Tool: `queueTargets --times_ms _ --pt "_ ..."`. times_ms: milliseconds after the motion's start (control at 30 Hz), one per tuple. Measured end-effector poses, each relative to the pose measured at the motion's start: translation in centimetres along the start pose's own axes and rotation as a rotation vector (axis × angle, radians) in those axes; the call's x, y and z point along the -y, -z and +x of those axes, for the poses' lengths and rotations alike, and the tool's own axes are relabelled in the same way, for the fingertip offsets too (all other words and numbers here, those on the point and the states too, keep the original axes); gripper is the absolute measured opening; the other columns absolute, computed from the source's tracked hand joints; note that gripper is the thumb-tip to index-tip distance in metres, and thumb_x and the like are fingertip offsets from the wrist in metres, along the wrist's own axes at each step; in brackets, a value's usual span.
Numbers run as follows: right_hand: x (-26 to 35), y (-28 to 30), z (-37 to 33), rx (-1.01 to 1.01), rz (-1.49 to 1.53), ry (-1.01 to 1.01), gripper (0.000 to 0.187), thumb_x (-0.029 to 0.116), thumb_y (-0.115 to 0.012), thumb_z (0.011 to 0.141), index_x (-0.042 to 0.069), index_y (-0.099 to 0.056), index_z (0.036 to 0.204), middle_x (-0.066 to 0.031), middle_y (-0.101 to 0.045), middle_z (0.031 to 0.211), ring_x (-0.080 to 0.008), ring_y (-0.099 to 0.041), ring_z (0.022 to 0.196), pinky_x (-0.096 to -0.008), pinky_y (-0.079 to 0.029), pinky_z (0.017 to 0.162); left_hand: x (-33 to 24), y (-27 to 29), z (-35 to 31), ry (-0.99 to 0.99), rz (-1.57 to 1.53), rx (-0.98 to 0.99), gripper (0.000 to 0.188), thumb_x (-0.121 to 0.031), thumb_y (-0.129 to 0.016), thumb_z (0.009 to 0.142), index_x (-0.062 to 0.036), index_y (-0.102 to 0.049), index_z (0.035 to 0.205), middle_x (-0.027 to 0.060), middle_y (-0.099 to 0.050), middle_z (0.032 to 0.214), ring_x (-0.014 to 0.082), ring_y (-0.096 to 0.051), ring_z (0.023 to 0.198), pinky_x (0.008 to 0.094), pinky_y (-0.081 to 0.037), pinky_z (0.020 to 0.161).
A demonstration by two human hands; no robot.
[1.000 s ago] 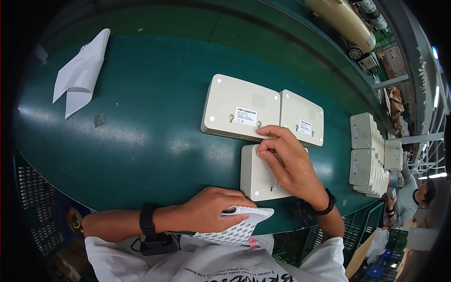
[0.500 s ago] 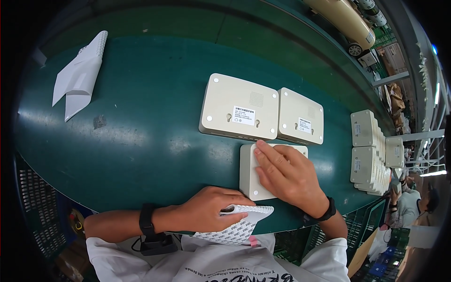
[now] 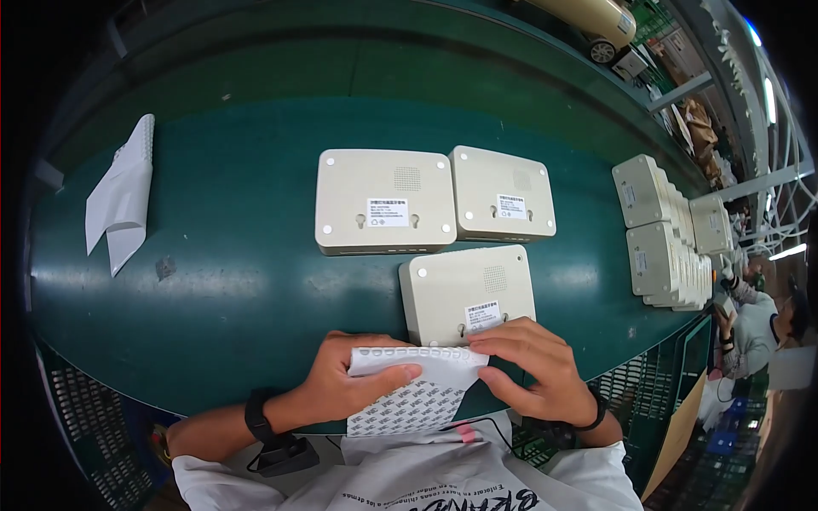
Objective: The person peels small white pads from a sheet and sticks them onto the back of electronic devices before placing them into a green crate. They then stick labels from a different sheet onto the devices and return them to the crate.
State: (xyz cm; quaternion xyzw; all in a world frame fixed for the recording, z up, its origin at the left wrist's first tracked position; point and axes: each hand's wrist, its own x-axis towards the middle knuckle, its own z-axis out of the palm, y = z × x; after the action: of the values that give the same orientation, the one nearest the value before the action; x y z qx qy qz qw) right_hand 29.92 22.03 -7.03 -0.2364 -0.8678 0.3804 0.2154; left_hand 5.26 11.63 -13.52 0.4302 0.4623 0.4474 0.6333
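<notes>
My left hand (image 3: pixel 349 370) grips a white sheet of small round stick-on pads (image 3: pixel 434 366), thumb in front and fingers behind. Its folded upper edge carries a row of pads, and patterned backing hangs below. At the sheet's right end my right hand (image 3: pixel 537 366) closes thumb and fingertips on the edge; whether a loose pad is between them cannot be made out. Just beyond the hands lies a cream plastic box (image 3: pixel 456 289), with a grille, a label and a white pad at its far left corner. The far right corner shows a small dark spot. My right fingers cover its near right part.
Two similar cream boxes, one left (image 3: pixel 383 183) and one right (image 3: pixel 503 183), lie behind, with white corner pads. Another folded white sheet (image 3: pixel 128 196) rests far left on the green table (image 3: pixel 230 281). Rows of boxes (image 3: pixel 656 264) stand at right; beyond them sits a co-worker (image 3: pixel 750 328).
My right hand has come off the near box, back to the sheet's right end. The left hand has turned the sheet's pad row level. The view has shifted.
</notes>
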Motion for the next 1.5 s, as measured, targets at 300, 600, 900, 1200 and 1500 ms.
queueTargets --times_ms 300,600,900,1200,1500 --pt "-0.8 -1.9 -1.0 -0.198 -0.366 0.203 0.025 -0.004 -0.081 0.072 0.001 -0.07 0.095 -0.0121 -0.074 0.1 -0.0273 -0.07 0.086 -0.0338 -0.055 0.072 -0.3 0.1 0.3 -0.036 0.078 -0.019 0.024 -0.013 -0.075 0.091 0.0039 -0.074 0.108 0.0096 -0.076 0.088 0.0078 -0.067 0.076 0.0241 -0.054 0.067" --pt "-1.9 -1.7 -1.6 -0.264 -0.176 0.159 0.032 -0.008 -0.08 0.069 0.003 -0.064 0.094 -0.0102 -0.073 0.094 -0.0254 -0.069 0.081 -0.0313 -0.054 0.067 -0.7 -0.1 0.6 -0.024 0.04 -0.017 0.022 -0.012 -0.075 0.091 0.004 -0.074 0.108 0.0101 -0.076 0.092 0.0089 -0.068 0.078 0.024 -0.054 0.069" --pt "-1.8 -2.8 -2.2 -0.267 -0.373 0.247 0.036 -0.009 -0.08 0.071 0.003 -0.061 0.099 -0.0101 -0.072 0.096 -0.0249 -0.067 0.08 -0.0308 -0.054 0.069 -0.7 -0.1 0.4 0.026 0.062 -0.031 0.019 -0.006 -0.074 0.09 0.0061 -0.073 0.104 0.013 -0.076 0.095 0.0118 -0.07 0.079 0.0262 -0.055 0.07" --pt "-2.0 -2.8 -2.4 -0.266 -0.239 0.159 0.038 -0.013 -0.08 0.069 0.005 -0.06 0.096 -0.0098 -0.07 0.094 -0.026 -0.066 0.081 -0.0308 -0.053 0.069 -0.8 -0.2 0.7 0.037 0.048 -0.027 0.021 -0.007 -0.074 0.09 0.0063 -0.073 0.106 0.0127 -0.076 0.095 0.0117 -0.069 0.08 0.0267 -0.056 0.071" --pt "-2.0 -2.0 -2.2 -0.213 -0.246 0.199 0.034 -0.01 -0.08 0.074 0.004 -0.058 0.096 -0.0102 -0.068 0.092 -0.0251 -0.065 0.079 -0.0298 -0.053 0.069 -0.5 -0.2 0.6 0.043 0.023 -0.026 0.026 -0.013 -0.073 0.093 0.005 -0.072 0.112 0.0106 -0.076 0.096 0.0096 -0.069 0.081 0.0248 -0.056 0.073"
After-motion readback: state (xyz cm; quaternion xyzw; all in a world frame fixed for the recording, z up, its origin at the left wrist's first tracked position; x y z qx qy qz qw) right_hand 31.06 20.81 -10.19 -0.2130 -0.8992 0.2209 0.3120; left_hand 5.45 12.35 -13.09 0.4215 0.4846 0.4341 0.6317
